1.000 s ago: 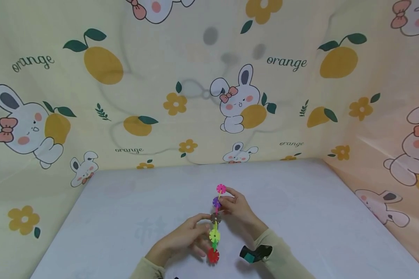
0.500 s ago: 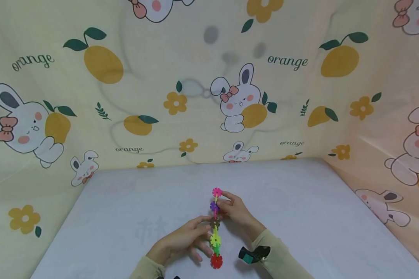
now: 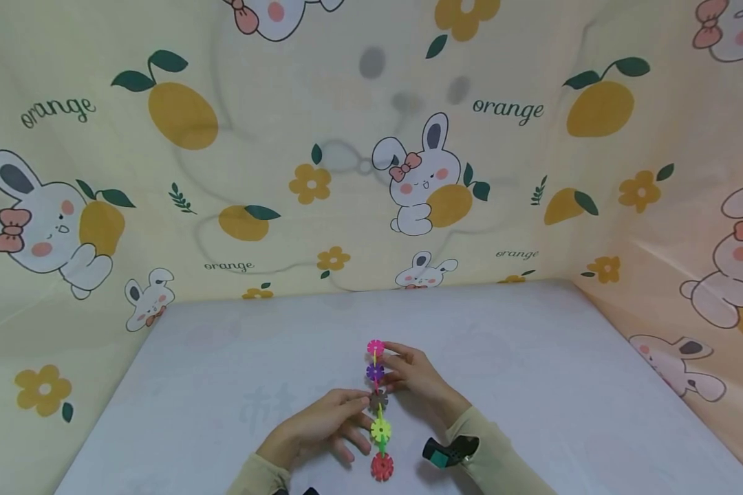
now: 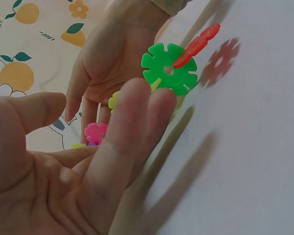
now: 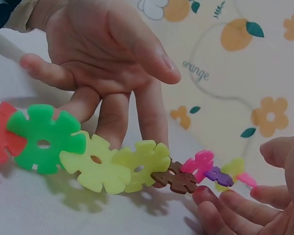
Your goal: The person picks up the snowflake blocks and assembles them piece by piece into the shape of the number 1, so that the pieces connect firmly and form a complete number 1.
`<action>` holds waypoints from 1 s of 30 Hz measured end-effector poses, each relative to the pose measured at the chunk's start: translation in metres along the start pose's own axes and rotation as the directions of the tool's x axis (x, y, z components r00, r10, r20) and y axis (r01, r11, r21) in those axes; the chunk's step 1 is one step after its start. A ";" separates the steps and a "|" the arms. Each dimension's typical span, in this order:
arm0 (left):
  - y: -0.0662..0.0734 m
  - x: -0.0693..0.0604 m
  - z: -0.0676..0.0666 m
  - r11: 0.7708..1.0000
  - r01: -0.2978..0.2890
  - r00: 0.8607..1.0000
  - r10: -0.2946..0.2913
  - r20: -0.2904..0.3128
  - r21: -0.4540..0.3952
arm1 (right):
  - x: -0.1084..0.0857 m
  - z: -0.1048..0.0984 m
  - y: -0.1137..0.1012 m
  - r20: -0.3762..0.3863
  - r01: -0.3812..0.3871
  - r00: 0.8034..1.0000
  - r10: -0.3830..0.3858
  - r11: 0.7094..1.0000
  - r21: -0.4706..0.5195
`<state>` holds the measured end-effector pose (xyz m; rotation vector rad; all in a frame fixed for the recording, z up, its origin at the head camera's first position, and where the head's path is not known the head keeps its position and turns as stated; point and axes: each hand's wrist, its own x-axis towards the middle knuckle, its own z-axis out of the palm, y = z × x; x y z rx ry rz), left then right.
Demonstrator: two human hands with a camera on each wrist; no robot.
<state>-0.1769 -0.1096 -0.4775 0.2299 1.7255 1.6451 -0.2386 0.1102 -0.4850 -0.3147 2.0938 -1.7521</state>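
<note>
A chain of slotted plastic snowflake discs runs between the hands in the head view. From the far end come a pink disc (image 3: 375, 348), a purple disc (image 3: 375, 372), a brown disc (image 3: 379, 401), a yellow disc (image 3: 380, 430) and a red disc (image 3: 382, 467). A green disc (image 5: 44, 139) joins the red one in the right wrist view. My left hand (image 3: 324, 423) has its fingers extended along the chain's left side, reaching the brown disc. My right hand (image 3: 422, 379) touches the far part with loosely extended fingers, its thumb apart from them.
Beneath the hands is a white tabletop (image 3: 223, 371). A printed cloth (image 3: 266, 137) with rabbits and oranges rises behind and at both sides. The right wrist wears a black strap (image 3: 452, 452).
The chain's far end has swung left and a little nearer, making the chain stand straighter in view. The near red disc has shifted slightly down. My hands have moved only a little.
</note>
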 end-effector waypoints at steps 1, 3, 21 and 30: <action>0.000 0.000 0.000 1.000 0.001 1.000 -0.001 -0.001 0.001 | 0.000 0.000 0.000 0.001 -0.002 1.000 0.002 1.000 -0.001; 0.000 0.001 -0.001 1.000 0.001 1.000 -0.001 -0.004 0.004 | 0.001 0.000 0.000 -0.001 -0.007 1.000 0.007 1.000 -0.003; 0.001 -0.006 -0.015 0.995 0.008 0.999 -0.004 -0.046 0.102 | 0.002 0.005 0.002 -0.003 0.066 0.998 -0.067 0.990 -0.126; 0.004 -0.012 -0.029 0.985 -0.034 0.992 0.054 -0.111 0.170 | -0.003 0.001 0.002 -0.029 0.071 0.996 -0.081 0.968 -0.241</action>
